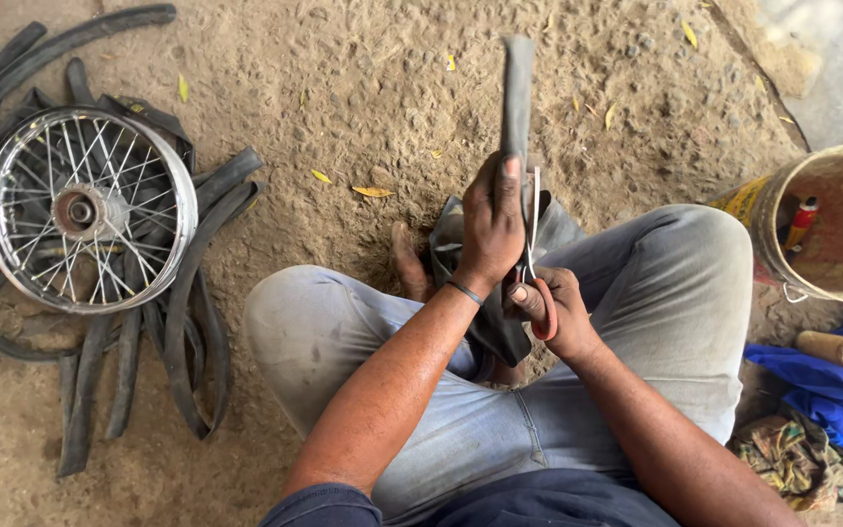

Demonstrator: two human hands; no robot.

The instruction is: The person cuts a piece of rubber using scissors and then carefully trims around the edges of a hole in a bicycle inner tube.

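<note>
left hand [490, 220] fingers clamp the strip of black inner tube [517, 98] upright over the lap; right hand [550, 310] fingers close through red-handled scissors [533, 256], blades against the rubber. best keep the strip taut, cutting straight. spoked wheel [88, 210] lies well apart.

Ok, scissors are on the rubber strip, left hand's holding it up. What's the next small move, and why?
Probably close the scissors for one short snip, then slide them further up the rubber strip. The blades look open alongside the strip just right of the left hand, which pinches it upright, while the right hand works the red handles. Keeping that grip taut should help the cut run straight.
</note>
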